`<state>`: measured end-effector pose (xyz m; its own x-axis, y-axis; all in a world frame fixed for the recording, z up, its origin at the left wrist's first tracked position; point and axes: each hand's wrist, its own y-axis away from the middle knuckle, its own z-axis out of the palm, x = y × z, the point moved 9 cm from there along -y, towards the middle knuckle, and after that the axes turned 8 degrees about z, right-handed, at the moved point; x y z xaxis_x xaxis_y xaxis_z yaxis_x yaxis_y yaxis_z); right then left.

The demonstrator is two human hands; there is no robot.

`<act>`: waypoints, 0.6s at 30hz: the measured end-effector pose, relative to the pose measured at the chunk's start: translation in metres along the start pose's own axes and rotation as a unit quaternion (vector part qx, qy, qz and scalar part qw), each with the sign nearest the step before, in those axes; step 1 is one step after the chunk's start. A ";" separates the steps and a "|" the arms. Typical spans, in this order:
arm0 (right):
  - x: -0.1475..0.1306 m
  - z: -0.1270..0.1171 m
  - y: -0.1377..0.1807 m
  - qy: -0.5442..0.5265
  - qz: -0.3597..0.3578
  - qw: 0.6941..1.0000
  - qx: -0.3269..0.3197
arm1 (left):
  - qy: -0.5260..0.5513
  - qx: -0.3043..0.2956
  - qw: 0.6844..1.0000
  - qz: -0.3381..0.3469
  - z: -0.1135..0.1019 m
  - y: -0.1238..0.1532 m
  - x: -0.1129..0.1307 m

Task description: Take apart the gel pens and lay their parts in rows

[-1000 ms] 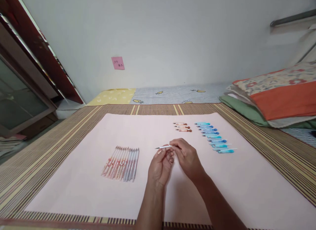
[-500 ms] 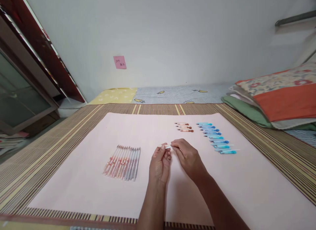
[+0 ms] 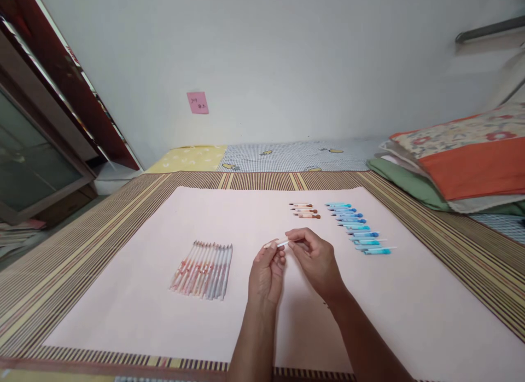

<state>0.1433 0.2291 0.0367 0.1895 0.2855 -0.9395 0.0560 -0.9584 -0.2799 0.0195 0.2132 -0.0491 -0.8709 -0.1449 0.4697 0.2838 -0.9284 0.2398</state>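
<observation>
My left hand [image 3: 267, 267] is closed, palm up, with thumb and fingers pinching one end of a slim pale pen [image 3: 281, 243]. A white strip shows along the pen's side. My right hand [image 3: 315, 256] pinches the other end, thumb and fingertips close together. Both hands hold the pen above the pink sheet [image 3: 123, 316]; its tips are partly hidden by fingers. Left of my hands lies a row of clear-barrelled pens [image 3: 203, 270], side by side. Beyond my right hand are three short brown-and-cream pens [image 3: 304, 210]. Several short blue pens [image 3: 359, 227] lie in a slanting column to the right.
The sheet lies on a striped mat [image 3: 123, 207]. Folded cloths and an orange floral cushion [image 3: 484, 163] are stacked at the right. A white wall [image 3: 287, 59] with a pink note [image 3: 197, 103] stands behind. A glass-fronted cabinet [image 3: 33, 146] is at the left.
My right hand has shifted slightly to the right along the pen, and more of the white strip now shows. My left hand stays nearly in place.
</observation>
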 end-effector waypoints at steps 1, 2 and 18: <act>0.000 0.000 0.000 0.009 0.000 1.000 -0.001 | -0.008 0.003 1.000 0.001 -0.001 0.000 0.001; 0.000 0.000 -0.001 0.021 -0.004 1.000 -0.002 | -0.018 0.004 1.000 0.003 -0.001 0.000 0.001; -0.018 0.015 0.006 0.346 -0.213 0.905 -0.126 | -0.144 -0.063 0.987 -0.021 0.003 0.000 -0.003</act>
<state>0.1259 0.2185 0.0494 0.6619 0.6438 -0.3839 0.4732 -0.7561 -0.4521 0.0235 0.2143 -0.0483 -0.7257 -0.0198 0.6877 0.1825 -0.9693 0.1647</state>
